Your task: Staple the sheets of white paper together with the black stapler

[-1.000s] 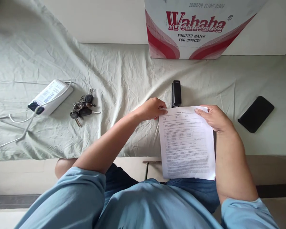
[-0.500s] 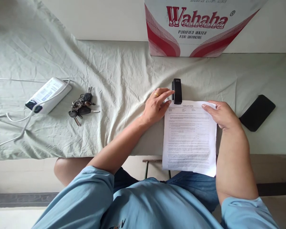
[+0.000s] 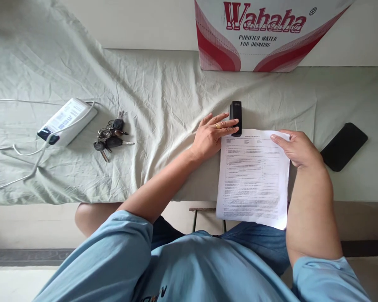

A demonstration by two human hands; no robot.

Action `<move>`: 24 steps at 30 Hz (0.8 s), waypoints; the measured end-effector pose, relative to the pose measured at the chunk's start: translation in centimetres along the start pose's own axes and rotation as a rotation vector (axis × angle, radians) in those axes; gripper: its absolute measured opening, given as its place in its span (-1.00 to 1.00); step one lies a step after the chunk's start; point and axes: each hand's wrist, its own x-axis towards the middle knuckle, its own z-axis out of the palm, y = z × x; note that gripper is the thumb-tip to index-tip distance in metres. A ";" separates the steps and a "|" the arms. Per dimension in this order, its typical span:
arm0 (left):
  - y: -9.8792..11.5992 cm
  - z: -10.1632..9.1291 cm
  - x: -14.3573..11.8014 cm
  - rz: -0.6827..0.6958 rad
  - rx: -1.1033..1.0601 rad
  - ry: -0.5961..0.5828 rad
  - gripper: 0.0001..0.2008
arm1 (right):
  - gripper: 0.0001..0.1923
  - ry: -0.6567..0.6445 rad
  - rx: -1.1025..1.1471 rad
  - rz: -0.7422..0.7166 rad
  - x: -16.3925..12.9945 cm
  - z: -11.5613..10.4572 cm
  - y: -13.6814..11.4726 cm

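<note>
The left hand (image 3: 213, 136) is spread open with its fingers reaching out flat, and the fingertips (image 3: 234, 122) touch the side of the black stapler (image 3: 236, 117). It does not grip the stapler. The stapler lies on the table (image 3: 164, 96), which has a wrinkled pale green cloth on it, and it sits right at the top left corner of the paper (image 3: 253, 178). The right hand (image 3: 297, 147) holds the paper by its top right corner, with the thumb on top and the other fingers curled under it. The bottom of the paper hangs past the table edge, over the person's lap. To the right of the paper lies a black phone (image 3: 344, 146). Far to the left of the stapler lie a bunch of keys (image 3: 111, 133) and a white power bank (image 3: 66, 121) with a white cord. Behind the stapler stands a red and white box (image 3: 264, 33).
</note>
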 end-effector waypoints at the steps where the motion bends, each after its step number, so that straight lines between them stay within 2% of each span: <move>1: 0.3 -0.1 0.0 -0.015 0.011 -0.008 -0.42 | -0.49 0.004 -0.009 0.041 0.0 0.1 -0.1; 3: 0.5 -0.1 0.1 -0.039 0.014 -0.016 -0.41 | -0.40 0.011 -0.008 0.099 -0.1 0.3 -0.4; 6: -0.1 0.0 0.1 -0.040 -0.083 -0.007 -0.36 | -0.39 -0.037 -0.013 0.087 -0.6 0.4 -1.3; 10: -1.5 0.1 0.1 0.024 -0.436 0.016 -0.40 | -0.40 -0.295 -0.067 0.051 -1.9 0.3 -3.5; 12: -1.6 -0.2 0.1 -0.052 -0.577 0.035 -0.42 | -0.42 -0.422 -0.085 0.039 -2.6 0.3 -4.5; 14: -1.1 -0.7 0.1 -0.156 -0.659 0.050 -0.49 | -0.45 -0.477 -0.077 0.019 -3.1 0.4 -5.0; 16: -0.2 -1.5 0.1 -0.230 -0.710 0.062 -0.56 | -0.48 -0.419 -0.031 -0.005 -3.3 0.6 -5.0; 20: 1.3 -2.6 0.0 -0.342 -0.787 0.017 -0.24 | -0.51 -0.080 0.101 -0.055 -2.6 1.0 -4.0; 22: 1.5 -2.8 -0.1 -0.356 -0.798 -0.019 -0.18 | -0.49 0.036 0.145 -0.060 -2.1 1.2 -3.6; 24: 1.4 -2.6 -0.2 -0.349 -0.787 -0.059 -0.21 | -0.49 0.097 0.183 -0.057 -1.8 1.4 -3.5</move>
